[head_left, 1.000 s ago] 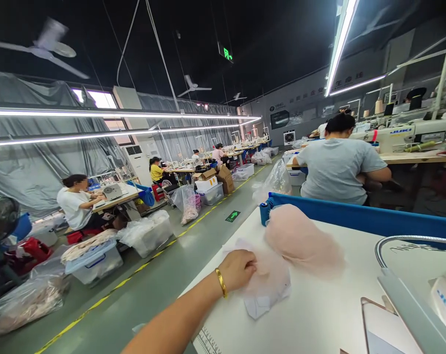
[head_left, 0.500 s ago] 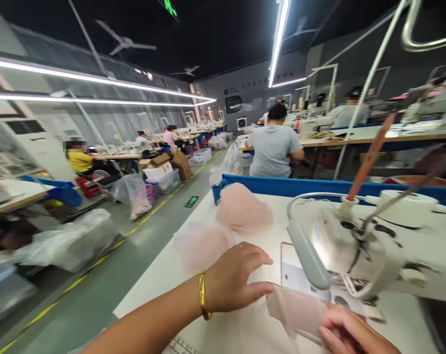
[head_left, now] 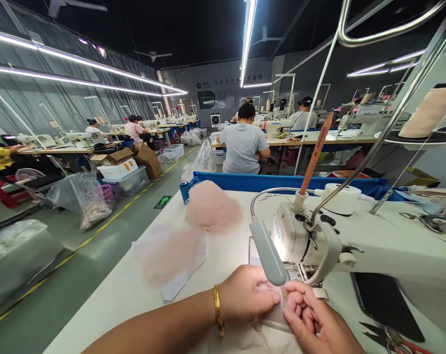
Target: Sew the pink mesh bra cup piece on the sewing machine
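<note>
Both hands are closed on a sheer pale pink piece of fabric (head_left: 276, 322) beside the head of a white sewing machine (head_left: 294, 233). My left hand (head_left: 247, 292), with a gold bangle at the wrist, pinches the fabric between thumb and fingers. Close against it, my right hand (head_left: 309, 314) grips the same piece with curled fingers. The machine's grey lamp (head_left: 269, 253) covers part of the needle area, so the needle is hidden. To the left on the white table (head_left: 108, 300) lie a pink fabric pile (head_left: 211, 204) and a sheer pinkish pile (head_left: 171, 250).
A black phone (head_left: 388, 305) and scissors (head_left: 385, 339) lie right of my hands. Behind the machine are a white thread cone (head_left: 341, 196) and a blue cloth trough (head_left: 289, 184). A person in grey (head_left: 245, 147) sits ahead. Bags and bins line the aisle (head_left: 134, 216).
My left hand has come in to the right and closed on the fabric beside my right hand. The fabric is now bunched near the machine, and the view has turned right.
</note>
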`<state>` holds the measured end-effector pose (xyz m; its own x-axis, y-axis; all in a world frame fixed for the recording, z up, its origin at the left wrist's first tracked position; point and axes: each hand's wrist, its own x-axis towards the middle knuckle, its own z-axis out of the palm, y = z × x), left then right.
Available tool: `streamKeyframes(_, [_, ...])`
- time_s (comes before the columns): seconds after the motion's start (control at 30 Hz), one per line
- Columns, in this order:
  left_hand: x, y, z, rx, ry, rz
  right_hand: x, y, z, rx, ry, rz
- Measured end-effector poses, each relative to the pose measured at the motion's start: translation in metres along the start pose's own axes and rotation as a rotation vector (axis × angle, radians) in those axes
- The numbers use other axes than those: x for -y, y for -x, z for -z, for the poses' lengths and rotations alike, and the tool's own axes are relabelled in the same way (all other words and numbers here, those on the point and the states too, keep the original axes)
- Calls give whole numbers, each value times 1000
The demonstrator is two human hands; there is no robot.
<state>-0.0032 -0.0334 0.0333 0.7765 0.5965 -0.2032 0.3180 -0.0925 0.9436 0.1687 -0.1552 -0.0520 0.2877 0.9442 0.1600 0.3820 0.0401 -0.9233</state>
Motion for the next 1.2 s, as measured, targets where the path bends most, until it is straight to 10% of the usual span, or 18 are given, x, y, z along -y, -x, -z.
streamKeyframes(0.27, [15, 1, -6, -17, -76, -81, 23, -3, -2, -56, -214, -82])
streamKeyframes(1.2, [10, 5, -15, -117, -293, -332, 28, -1, 10, -20, 226, 260])
